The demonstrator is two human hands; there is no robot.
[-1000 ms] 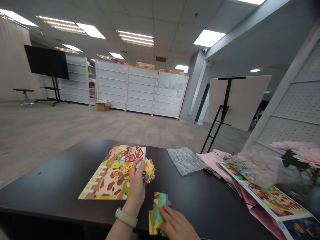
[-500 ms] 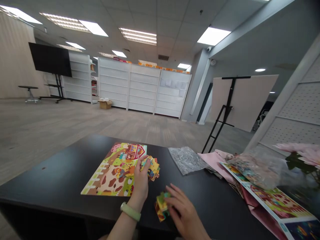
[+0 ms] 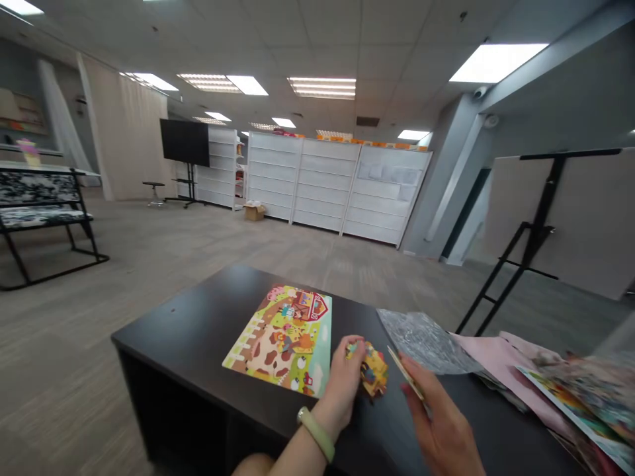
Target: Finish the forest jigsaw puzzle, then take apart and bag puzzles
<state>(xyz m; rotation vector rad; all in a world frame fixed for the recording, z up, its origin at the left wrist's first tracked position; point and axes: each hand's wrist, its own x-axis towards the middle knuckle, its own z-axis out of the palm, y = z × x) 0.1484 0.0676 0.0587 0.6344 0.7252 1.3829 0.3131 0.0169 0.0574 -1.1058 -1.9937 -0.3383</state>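
Puzzle pieces (image 3: pixel 374 373) lie heaped, touching the relaxed left hand (image 3: pixel 342 382); right hand (image 3: pixel 441 430) pinches one flat piece (image 3: pixel 405 374).

Bright, even light falls from the ceiling panels (image 3: pixel 322 86) above me — edges bend outward, and the right side smears with motion blur.

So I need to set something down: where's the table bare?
Bare table lies left of the puzzle board, to the edge. Crowded on its right: piece pile, left hand, right hand holding a piece, plastic bag, pink cloth.
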